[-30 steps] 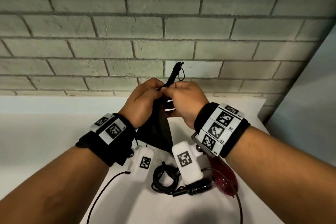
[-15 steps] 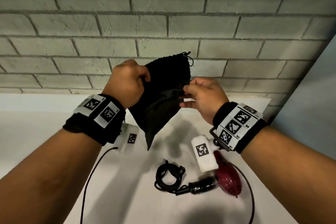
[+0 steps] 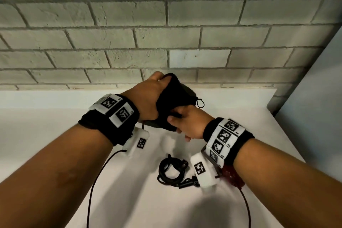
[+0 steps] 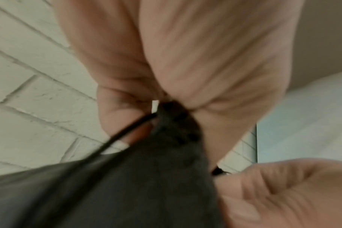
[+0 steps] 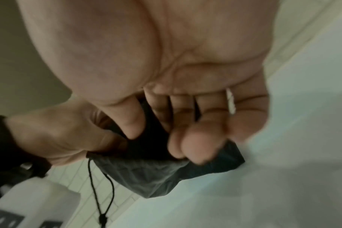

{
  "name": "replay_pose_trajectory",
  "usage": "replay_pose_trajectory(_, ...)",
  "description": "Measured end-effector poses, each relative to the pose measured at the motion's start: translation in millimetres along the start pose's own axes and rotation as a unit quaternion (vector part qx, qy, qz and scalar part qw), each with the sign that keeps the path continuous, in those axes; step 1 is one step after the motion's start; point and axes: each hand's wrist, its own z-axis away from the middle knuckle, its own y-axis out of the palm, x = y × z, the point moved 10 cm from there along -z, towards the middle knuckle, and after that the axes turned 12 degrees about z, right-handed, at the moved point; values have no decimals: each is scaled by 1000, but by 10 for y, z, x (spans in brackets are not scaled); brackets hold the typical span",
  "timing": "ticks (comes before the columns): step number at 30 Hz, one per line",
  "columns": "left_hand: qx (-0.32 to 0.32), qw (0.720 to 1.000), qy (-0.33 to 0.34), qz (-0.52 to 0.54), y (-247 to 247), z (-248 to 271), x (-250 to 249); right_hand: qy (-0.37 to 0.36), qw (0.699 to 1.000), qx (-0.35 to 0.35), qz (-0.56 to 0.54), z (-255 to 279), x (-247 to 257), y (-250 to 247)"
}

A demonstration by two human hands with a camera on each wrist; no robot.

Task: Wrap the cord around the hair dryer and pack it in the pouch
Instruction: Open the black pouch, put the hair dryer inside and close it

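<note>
I hold the black drawstring pouch [image 3: 174, 98] above the white table, in front of the brick wall. My left hand [image 3: 161, 81] grips its upper edge; in the left wrist view the fingers pinch the gathered rim [image 4: 174, 117]. My right hand [image 3: 177, 119] holds the pouch's lower near side, with its fingers curled into the fabric [image 5: 156, 174]. The drawstring [image 3: 200, 102] dangles on the right. On the table below lies the dark red hair dryer [image 3: 234, 178], mostly hidden by my right wrist's camera. Its black cord [image 3: 172, 170] is coiled in a loop to the left of it.
The white table [image 3: 55, 126] meets a grey brick wall [image 3: 166, 42] at the back, and its right edge [image 3: 288, 135] runs beside a pale panel. Thin black cables [image 3: 92, 190] from the wrist cameras trail over the near part of the table.
The pouch was held up and spread in front of the wall. Both hands have brought it lower and bunched it, and my right hand has shifted under my left.
</note>
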Motion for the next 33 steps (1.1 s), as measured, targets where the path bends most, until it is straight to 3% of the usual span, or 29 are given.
replay_pose_trajectory(1,11,1000,-10,-3,79,-26,63,13,999,1,30,17,-54,14)
replay_pose_trajectory(5,-5,996,-83,29,208,-117,418,0,992,-109,69,321,-142,-136)
replay_pose_trajectory(7,-29,992,-117,48,179,-123,582,20,990,-103,99,566,-279,20)
replay_pose_trajectory(10,-79,984,-140,72,57,-111,715,92,981,-14,173,942,-627,526)
replay_pose_trajectory(13,-104,980,-149,84,9,-73,778,158,973,112,124,1192,-924,1050)
replay_pose_trajectory(18,-104,979,-150,91,5,6,772,208,951,89,210,1025,-1162,927)
replay_pose_trajectory(23,-101,978,-157,95,-1,71,775,217,924,132,286,811,-1162,805)
replay_pose_trajectory(27,-106,976,-158,105,-32,91,756,202,929,137,277,647,-1097,823)
replay_pose_trajectory(33,-113,973,-158,120,-60,134,779,209,928,7,309,435,-1183,812)
